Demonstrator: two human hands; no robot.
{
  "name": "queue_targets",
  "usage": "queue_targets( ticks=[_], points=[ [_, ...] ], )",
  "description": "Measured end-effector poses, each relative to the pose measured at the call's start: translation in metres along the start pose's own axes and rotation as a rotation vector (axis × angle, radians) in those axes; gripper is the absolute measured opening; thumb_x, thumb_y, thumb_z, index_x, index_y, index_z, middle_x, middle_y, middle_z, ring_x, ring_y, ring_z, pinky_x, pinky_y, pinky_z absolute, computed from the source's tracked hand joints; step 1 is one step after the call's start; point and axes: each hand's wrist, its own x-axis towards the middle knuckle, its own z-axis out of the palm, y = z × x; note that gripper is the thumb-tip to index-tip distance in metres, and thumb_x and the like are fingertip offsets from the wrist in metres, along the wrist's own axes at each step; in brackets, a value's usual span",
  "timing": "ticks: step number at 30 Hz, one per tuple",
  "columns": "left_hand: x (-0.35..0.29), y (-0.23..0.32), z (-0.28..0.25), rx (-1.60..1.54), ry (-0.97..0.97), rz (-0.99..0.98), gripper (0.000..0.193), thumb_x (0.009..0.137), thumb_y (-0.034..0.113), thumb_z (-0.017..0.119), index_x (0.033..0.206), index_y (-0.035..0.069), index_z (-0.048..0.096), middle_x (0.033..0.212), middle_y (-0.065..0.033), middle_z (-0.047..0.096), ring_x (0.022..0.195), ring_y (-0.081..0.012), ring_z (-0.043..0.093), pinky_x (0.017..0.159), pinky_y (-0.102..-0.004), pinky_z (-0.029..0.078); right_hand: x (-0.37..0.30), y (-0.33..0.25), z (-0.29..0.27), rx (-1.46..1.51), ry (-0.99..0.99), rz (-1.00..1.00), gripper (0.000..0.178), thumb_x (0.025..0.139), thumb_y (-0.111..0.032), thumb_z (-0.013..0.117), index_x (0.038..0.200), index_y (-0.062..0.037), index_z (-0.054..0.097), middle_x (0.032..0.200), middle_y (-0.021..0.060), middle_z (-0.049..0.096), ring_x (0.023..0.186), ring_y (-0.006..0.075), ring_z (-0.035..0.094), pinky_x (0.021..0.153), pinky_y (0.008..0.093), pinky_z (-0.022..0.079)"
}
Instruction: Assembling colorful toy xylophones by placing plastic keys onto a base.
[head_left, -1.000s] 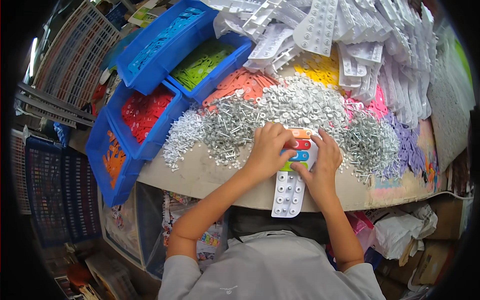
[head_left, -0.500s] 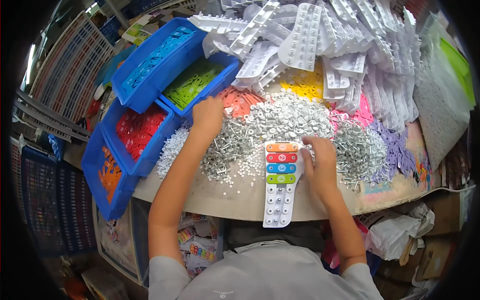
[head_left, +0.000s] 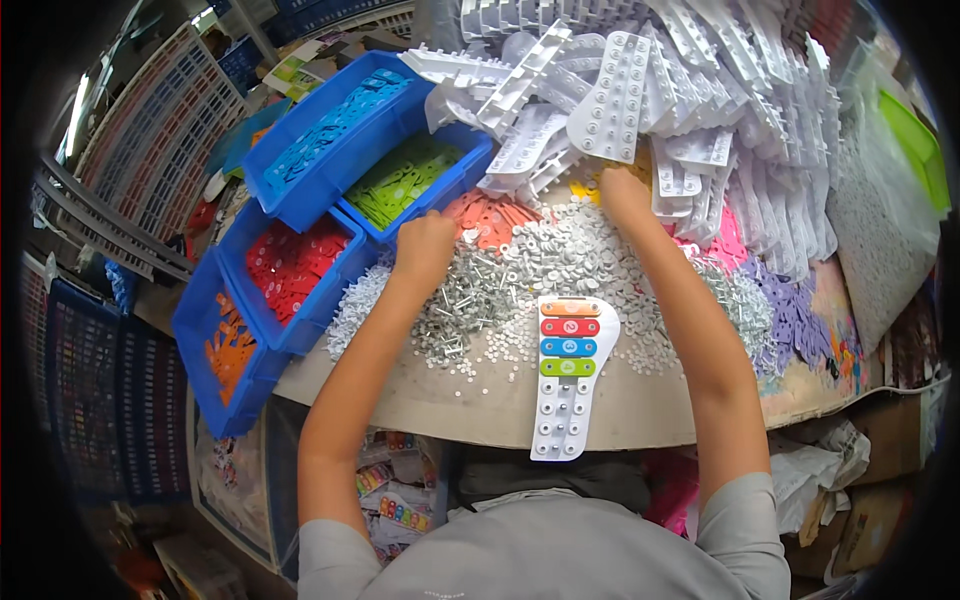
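Note:
On the table before me lies a white toy xylophone base (head_left: 566,418), nobody's hand touching it. Orange, red, blue and green bars (head_left: 568,347) sit across its wider end; the narrower near part shows bare posts and white washers. My left hand (head_left: 425,247) is curled closed at the edge of the coral bars (head_left: 490,218) and the heap of metal screws (head_left: 462,302); what its fingertips hold is hidden. Farther right, my right hand (head_left: 626,196) reaches down into the yellow bars (head_left: 585,188), its fingers hidden.
Blue bins (head_left: 385,232) on the left hold blue, green, red and orange bars. White washers (head_left: 570,250) are heaped centrally. Stacked white bases (head_left: 610,95) rise at the back. Purple bars (head_left: 795,320) and a clear bag (head_left: 880,210) stand right.
My right hand has left the side of the xylophone base and moved forward to the yellow bars. My left hand remains by the screws and coral bars.

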Motion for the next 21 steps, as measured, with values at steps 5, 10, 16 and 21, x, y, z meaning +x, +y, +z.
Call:
queue_targets(
  ticks=[5, 10, 16, 21],
  points=[
    [-0.007, 0.007, -0.024, -0.287, 0.031, -0.133, 0.011, 0.091, 0.01, 0.065, 0.098, 0.002, 0.065, 0.074, -0.0153, 0.067, 0.063, -0.0279, 0.07, 0.054, -0.0387, 0.054, 0.005, 0.004, 0.005, 0.007, 0.035, 0.053, 0.015, 0.087, -0.004, 0.058, 0.091, 0.0011, 0.072, 0.093, 0.0229, 0.072, 0.089, 0.0402, 0.073, 0.076, 0.0487, 0.058],
    [-0.031, 0.044, -0.076, -1.474, -0.254, -0.485, 0.018, 0.105, 0.024, 0.057, 0.103, 0.006, 0.057, 0.07, 0.0001, 0.06, 0.05, -0.0026, 0.049, 0.044, -0.0194, 0.036, -0.017, 0.004, -0.008, 0.095, 0.076, -0.009, 0.013, 0.091, -0.008, 0.059, 0.098, 0.0018, 0.064, 0.095, 0.024, 0.071, 0.09, 0.0392, 0.071, 0.077, 0.0486, 0.056],
    [-0.084, 0.074, -0.086, -1.775, -0.443, -0.468, 0.017, 0.102, 0.024, 0.06, 0.1, 0.007, 0.059, 0.078, -0.0003, 0.064, 0.058, -0.0044, 0.055, 0.049, -0.0199, 0.042, -0.133, 0.001, -0.086, 0.999, 0.015, 0.005, 0.017, 0.096, -0.009, 0.065, 0.109, -0.0024, 0.058, 0.089, 0.0022, 0.061, 0.081, 0.0112, 0.06, 0.069, 0.0279, 0.047],
    [-0.114, 0.1, -0.083, -2.028, -0.502, -0.443, 0.013, 0.096, 0.02, 0.067, 0.099, 0.008, 0.062, 0.083, -0.0017, 0.065, 0.065, -0.0043, 0.052, 0.051, -0.02, 0.041, -0.249, 0.0, -0.104, 1.201, 0.081, 0.022, 0.011, 0.098, -0.011, 0.063, 0.105, -0.0037, 0.058, 0.091, 0.0018, 0.059, 0.08, 0.0069, 0.055, 0.071, 0.0226, 0.044]
  ],
)
